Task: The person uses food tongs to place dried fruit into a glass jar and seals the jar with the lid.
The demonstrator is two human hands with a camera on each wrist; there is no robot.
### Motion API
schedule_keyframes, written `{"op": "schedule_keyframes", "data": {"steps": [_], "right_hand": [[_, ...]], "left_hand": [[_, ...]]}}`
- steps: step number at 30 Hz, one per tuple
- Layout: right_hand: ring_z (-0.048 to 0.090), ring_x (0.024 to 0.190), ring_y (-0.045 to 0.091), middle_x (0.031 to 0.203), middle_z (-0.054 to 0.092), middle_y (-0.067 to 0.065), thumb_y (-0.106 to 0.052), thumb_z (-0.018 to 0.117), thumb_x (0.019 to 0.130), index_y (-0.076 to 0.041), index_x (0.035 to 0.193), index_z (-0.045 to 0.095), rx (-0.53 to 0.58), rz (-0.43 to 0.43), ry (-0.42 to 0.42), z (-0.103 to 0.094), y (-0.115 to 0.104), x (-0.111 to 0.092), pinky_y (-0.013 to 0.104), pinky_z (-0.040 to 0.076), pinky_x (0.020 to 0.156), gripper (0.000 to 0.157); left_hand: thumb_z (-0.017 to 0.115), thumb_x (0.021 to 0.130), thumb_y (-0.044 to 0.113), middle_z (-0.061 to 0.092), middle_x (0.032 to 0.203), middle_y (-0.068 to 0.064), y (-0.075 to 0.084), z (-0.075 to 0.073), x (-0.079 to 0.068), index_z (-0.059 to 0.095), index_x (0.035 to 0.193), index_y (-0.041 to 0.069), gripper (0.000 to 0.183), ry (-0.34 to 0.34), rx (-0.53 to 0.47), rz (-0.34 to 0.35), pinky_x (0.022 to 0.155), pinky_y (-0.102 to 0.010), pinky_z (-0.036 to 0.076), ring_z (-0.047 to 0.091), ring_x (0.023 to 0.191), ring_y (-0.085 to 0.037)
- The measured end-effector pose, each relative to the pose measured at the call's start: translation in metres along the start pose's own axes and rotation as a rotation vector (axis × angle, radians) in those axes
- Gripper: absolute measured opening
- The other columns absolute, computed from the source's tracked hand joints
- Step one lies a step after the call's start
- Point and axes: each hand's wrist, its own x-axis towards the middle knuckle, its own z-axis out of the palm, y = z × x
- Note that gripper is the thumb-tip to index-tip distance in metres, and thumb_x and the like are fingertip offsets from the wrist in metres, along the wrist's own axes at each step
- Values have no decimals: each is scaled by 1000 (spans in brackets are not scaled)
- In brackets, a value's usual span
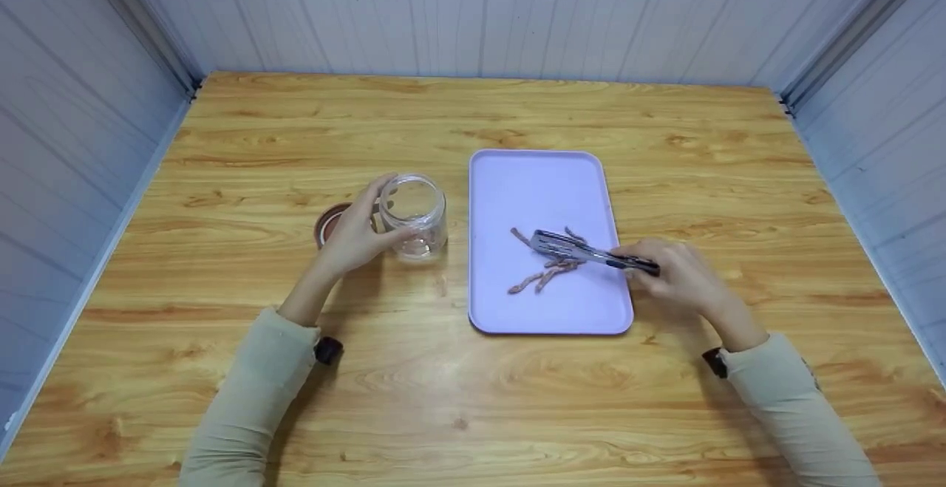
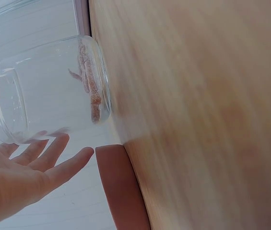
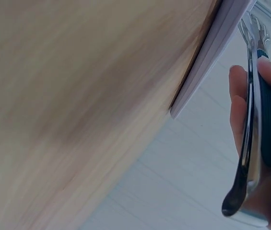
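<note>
My left hand [image 1: 356,236] holds a clear jar [image 1: 429,239] that stands upright with its mouth uncovered, thumb and fingers around its side. In the left wrist view, a few thin brown, knobbly strips [image 2: 89,86] show at the jar's bottom. My right hand [image 1: 676,273] grips metal tongs [image 1: 569,249] by their dark handles. The tongs' head is over a small heap of similar brown strips [image 1: 547,277] on the lilac tray [image 1: 536,191] and partly covers them. In the right wrist view, thumb and fingers press on both handles [image 3: 268,120].
A reddish-brown round lid [image 1: 325,222] lies on the wooden table [image 1: 414,406] left of the jar, partly behind my left hand. Pale panel walls [image 1: 480,14] stand at the back and both sides. Table surface shows between the jar and the tray.
</note>
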Motion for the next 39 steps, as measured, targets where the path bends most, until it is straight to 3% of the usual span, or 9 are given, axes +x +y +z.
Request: {"op": "schedule_keyframes", "data": {"steps": [11, 21, 29, 31, 39], "right_hand": [[44, 55, 6, 77, 61, -3, 5, 67, 67, -11, 99, 66, 37, -14, 23, 1, 1, 2, 24, 36, 46, 35], [50, 62, 9, 85, 64, 2, 5, 67, 70, -9, 99, 67, 59, 19, 34, -2, 0, 3, 28, 42, 52, 32], [48, 57, 7, 84, 65, 1, 5, 67, 72, -8, 100, 67, 60, -6, 68, -8, 1, 6, 25, 39, 47, 31], [46, 55, 6, 82, 65, 1, 4, 67, 73, -8, 99, 67, 57, -16, 78, -10, 1, 8, 23, 37, 45, 29], [38, 49, 4, 76, 61, -1, 2, 66, 75, -6, 101, 66, 52, -41, 108, -23, -3, 17, 21, 31, 42, 27]], "left_hand": [[71, 71, 40, 36, 131, -13, 1, -1, -1, 29, 136, 14, 81, -7, 17, -8, 89, -49, 34, 38, 114, -36], [72, 71, 37, 36, 132, -14, 0, -1, 0, 29, 137, 11, 82, -3, 1, 4, 93, -47, 30, 37, 115, -35], [70, 76, 16, 33, 132, -23, 38, -5, -12, 25, 136, -1, 76, -26, -5, -10, 92, -51, 30, 35, 115, -41], [70, 77, 16, 32, 133, -21, 39, -5, -12, 25, 136, 0, 76, -27, -5, -17, 92, -51, 30, 35, 115, -40], [71, 73, 34, 33, 134, -15, 2, -1, -1, 25, 138, 11, 83, -27, 6, -27, 92, -51, 30, 35, 116, -37]]}}
